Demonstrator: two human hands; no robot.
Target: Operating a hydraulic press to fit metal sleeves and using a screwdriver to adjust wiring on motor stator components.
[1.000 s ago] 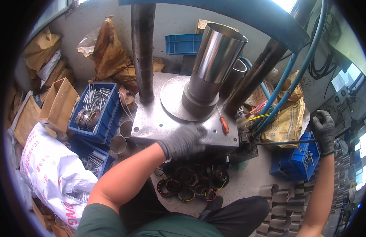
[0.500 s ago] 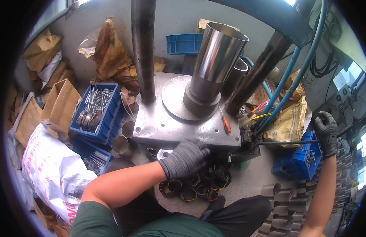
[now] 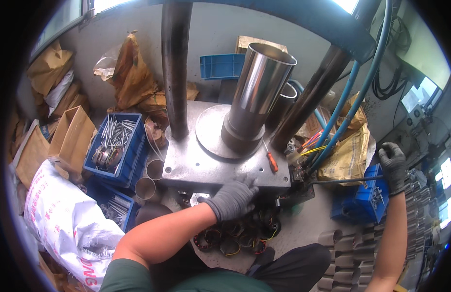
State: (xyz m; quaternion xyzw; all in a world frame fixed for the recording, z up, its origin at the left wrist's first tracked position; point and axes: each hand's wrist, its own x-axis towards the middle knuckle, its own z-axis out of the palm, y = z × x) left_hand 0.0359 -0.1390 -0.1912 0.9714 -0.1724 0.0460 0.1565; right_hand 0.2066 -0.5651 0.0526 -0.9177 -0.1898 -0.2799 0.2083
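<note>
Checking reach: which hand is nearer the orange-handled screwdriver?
Left. The left hand rests at the plate's front edge just below the screwdriver; the right hand grips a lever far right.

Your hands wear matt grey knit gloves: left hand (image 3: 232, 198), right hand (image 3: 392, 165). The steel tube (image 3: 258, 92) is polished and mirror-glossy; the base plate (image 3: 211, 168) is dull, scuffed metal. The crate (image 3: 119, 148) is smooth blue plastic.

Left hand (image 3: 233, 198) at press plate (image 3: 206, 165); right hand (image 3: 393, 165) seemingly grips lever (image 3: 342, 181).
</note>
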